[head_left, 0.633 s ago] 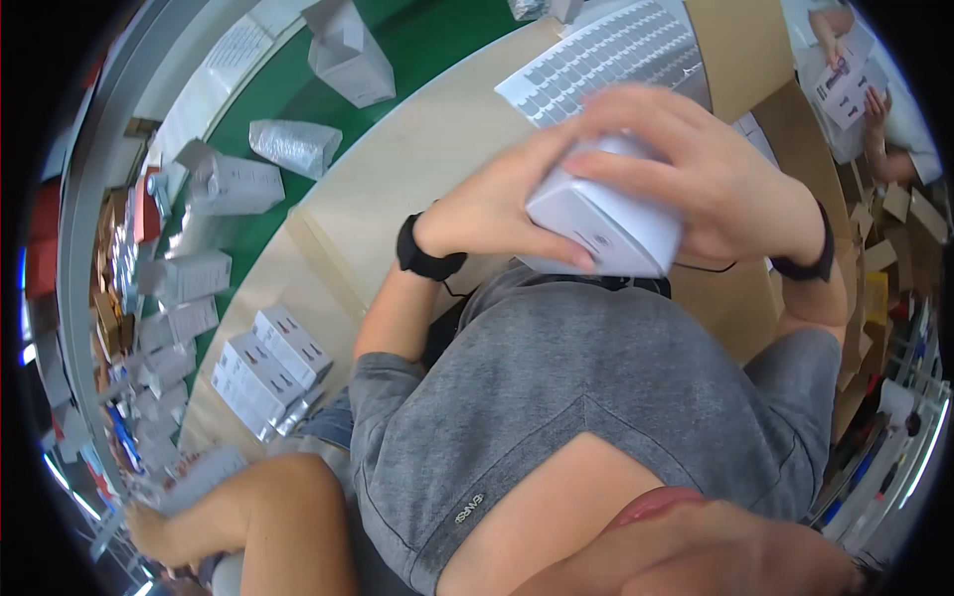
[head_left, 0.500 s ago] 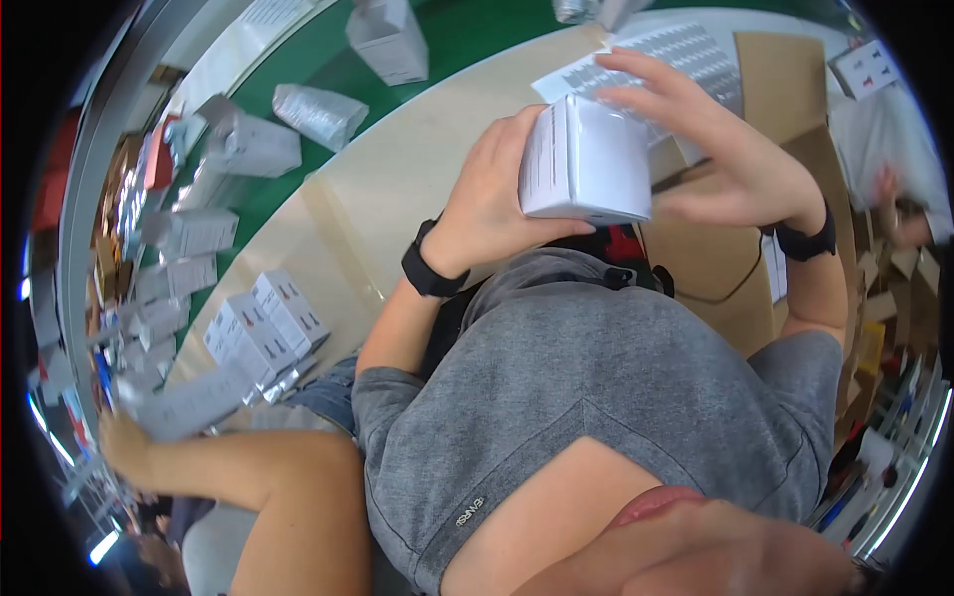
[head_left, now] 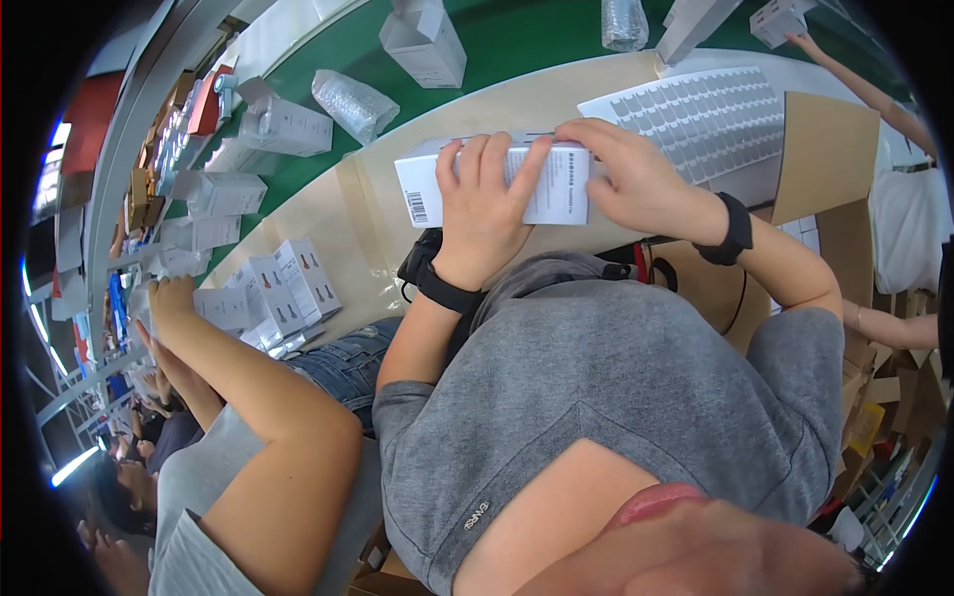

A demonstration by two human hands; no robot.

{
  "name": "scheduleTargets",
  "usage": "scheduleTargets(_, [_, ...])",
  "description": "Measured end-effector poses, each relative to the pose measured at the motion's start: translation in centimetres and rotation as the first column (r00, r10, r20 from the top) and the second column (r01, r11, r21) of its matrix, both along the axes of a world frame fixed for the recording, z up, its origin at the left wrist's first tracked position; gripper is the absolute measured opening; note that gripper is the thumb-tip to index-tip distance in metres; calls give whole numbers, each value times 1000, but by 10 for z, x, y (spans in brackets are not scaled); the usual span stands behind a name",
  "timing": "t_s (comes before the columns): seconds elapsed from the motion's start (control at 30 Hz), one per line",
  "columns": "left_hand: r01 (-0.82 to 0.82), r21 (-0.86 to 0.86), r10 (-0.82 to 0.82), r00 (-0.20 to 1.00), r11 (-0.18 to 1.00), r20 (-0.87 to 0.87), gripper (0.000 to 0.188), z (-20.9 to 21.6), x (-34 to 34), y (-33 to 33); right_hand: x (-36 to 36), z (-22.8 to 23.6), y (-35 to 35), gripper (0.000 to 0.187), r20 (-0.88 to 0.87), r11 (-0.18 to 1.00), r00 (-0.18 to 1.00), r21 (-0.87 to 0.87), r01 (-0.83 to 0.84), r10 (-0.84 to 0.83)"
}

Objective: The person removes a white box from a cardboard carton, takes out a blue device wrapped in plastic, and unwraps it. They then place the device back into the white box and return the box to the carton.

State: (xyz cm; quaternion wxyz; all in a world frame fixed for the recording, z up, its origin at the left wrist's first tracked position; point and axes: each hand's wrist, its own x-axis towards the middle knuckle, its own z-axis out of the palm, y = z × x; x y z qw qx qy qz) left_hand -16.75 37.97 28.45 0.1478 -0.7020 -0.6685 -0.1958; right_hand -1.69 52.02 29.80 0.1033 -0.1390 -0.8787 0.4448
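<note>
A white carton box (head_left: 418, 185) with printed text lies sideways above the table edge in front of my chest. My left hand (head_left: 485, 199) is closed over it, its fingers spread across the printed side. At the box's right end my right hand (head_left: 651, 179) grips the upper corner with bent fingers, the thumb beside the end. The far side of the box is hidden. Just beyond my right hand, a sheet with rows of grey labels (head_left: 696, 117) rests on the table.
An open brown carton (head_left: 830, 154) stands at my right. Along the green belt (head_left: 507, 50) are an open white box (head_left: 425, 48) and bubble-wrapped items (head_left: 355, 102). Several white boxes (head_left: 288, 288) stand at the left, near a co-worker's arm (head_left: 248, 372). Another person's arm (head_left: 865, 89) reaches in at far right.
The box has turned from end-on to lengthwise and moved left. My right hand, apart from it before, has come down onto its right end. The view has shifted.
</note>
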Motion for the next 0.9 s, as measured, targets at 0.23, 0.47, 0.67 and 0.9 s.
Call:
scheduleTargets(0.23, [50,-67,-19,918,997,397,69,-16,2,-10,14,-1,-20,41,-36,984,996,-156,80,-87])
scheduleTargets(0.47, [167,-27,-127,837,986,532,76,-32,2,-3,29,9,-30,23,36,961,977,-177,212,-208])
scheduleTargets(0.67, [260,40,-146,402,965,904,81,-74,6,5,36,-3,-3,20,30,783,979,-596,179,-201])
scheduleTargets(0.9, [329,-316,213,314,890,925,69,-71,-12,4,14,-45,19,12,-41,419,992,-908,12,-117])
